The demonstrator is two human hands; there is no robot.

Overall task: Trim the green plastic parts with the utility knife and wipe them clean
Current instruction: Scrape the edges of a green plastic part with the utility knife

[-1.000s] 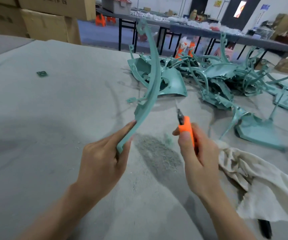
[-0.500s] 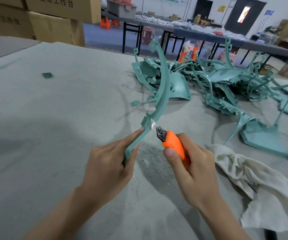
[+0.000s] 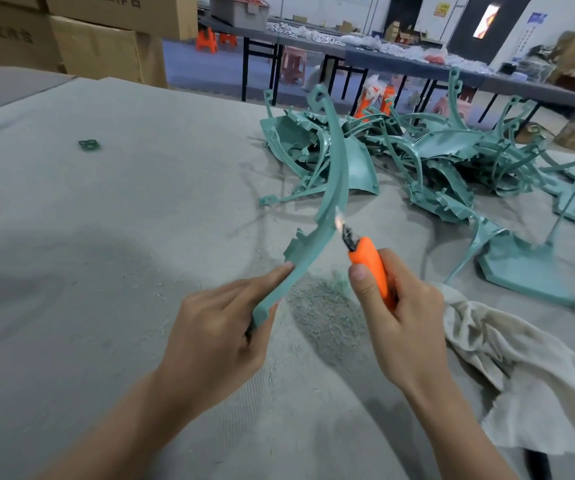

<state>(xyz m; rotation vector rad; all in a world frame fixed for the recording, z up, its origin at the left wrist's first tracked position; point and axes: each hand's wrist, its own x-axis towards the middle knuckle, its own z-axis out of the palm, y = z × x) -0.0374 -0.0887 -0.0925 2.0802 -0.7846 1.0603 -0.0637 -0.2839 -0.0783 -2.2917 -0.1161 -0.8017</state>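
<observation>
- The long curved green plastic strip (image 3: 327, 188) is pinched at its lower end by the left hand (image 3: 216, 341), forefinger extended along it.
- The orange utility knife (image 3: 370, 268) is gripped by the curled fingers of the right hand (image 3: 403, 327), blade touching the strip's edge.

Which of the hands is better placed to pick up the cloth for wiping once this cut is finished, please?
Probably the right hand: the cloth lies just beside it, though it must first put down the utility knife. The left hand grips the green part, farther away.

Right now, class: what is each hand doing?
Left hand: closed, gripping the lower end of the curved green part.
Right hand: closed around the orange utility knife, blade at the part's edge.
</observation>
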